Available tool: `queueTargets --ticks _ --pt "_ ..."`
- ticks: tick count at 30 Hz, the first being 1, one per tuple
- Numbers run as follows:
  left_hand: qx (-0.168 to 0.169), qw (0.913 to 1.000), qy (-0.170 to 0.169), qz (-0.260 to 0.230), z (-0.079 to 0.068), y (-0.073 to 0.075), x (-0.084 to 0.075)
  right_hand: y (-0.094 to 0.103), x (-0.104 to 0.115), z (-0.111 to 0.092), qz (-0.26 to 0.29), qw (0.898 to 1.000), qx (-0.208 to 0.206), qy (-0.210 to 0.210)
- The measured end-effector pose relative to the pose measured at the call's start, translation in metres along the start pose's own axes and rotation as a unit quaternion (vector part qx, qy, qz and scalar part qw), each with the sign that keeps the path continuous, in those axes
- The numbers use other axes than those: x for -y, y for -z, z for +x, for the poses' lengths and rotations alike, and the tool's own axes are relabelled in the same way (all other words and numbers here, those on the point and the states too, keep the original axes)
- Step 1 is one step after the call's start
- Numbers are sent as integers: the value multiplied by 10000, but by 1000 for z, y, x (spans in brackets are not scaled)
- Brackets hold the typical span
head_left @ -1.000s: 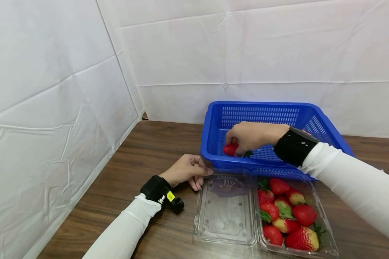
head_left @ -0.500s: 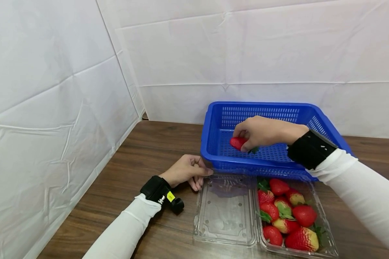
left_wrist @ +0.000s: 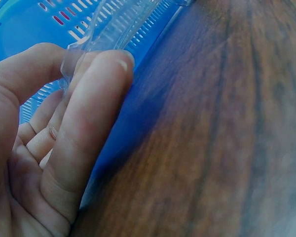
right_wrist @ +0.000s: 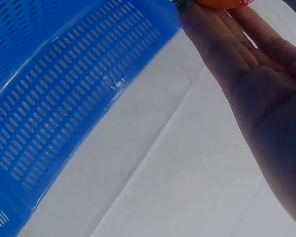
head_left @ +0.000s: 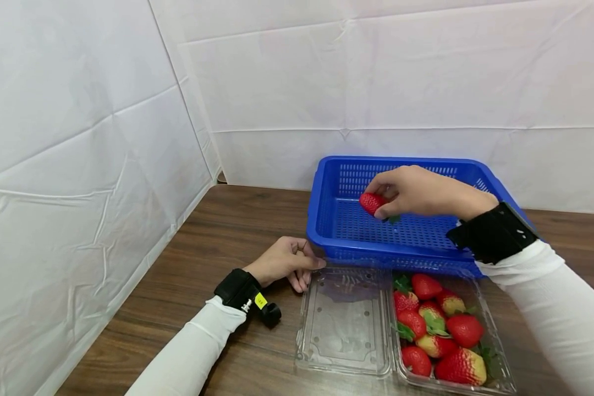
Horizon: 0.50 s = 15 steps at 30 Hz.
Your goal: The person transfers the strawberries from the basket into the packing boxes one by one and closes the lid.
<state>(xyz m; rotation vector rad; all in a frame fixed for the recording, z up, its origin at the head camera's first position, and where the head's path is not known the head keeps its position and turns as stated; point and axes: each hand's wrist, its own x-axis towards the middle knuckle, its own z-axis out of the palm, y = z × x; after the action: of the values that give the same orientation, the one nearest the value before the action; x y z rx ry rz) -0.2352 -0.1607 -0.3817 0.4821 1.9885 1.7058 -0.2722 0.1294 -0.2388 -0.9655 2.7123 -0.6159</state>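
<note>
My right hand (head_left: 416, 190) pinches a red strawberry (head_left: 371, 203) with green leaves above the blue plastic basket (head_left: 356, 242). In the right wrist view only the lower part of that strawberry (right_wrist: 222, 3) shows at the top edge. My left hand (head_left: 287, 261) pinches the corner of a hinged clear plastic box's lid (head_left: 346, 324) between thumb and finger. The left wrist view has this clear edge (left_wrist: 79, 57) held there. Several strawberries (head_left: 465, 329) lie in the box's right half, some red, some partly yellow.
The basket stands at the back of the brown wooden table (head_left: 178, 264), touching or close behind the box. White sheeting (head_left: 277, 82) hangs at the back and on the left. Wrist straps with cameras (head_left: 272, 314) sit on both arms.
My right hand has lifted the strawberry up from low in the basket and moved a little to the right. The left hand and the box have stayed where they were.
</note>
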Motion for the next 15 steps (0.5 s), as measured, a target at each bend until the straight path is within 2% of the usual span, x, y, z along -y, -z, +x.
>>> queueTargets --ticks 4,7,10,15 --pt "17 10000 -13 -22 0 -1 -1 7 0 -10 247 9994 -224 -129" --pt "34 10000 -14 -37 0 -1 -1 12 -1 -18 383 9975 -552 -234" --pt "45 10000 -7 -44 0 -1 -1 16 -2 -28 356 9950 -899 -264" --pt "14 10000 3 -22 0 0 -2 19 -3 -37 272 9930 -1132 -204"
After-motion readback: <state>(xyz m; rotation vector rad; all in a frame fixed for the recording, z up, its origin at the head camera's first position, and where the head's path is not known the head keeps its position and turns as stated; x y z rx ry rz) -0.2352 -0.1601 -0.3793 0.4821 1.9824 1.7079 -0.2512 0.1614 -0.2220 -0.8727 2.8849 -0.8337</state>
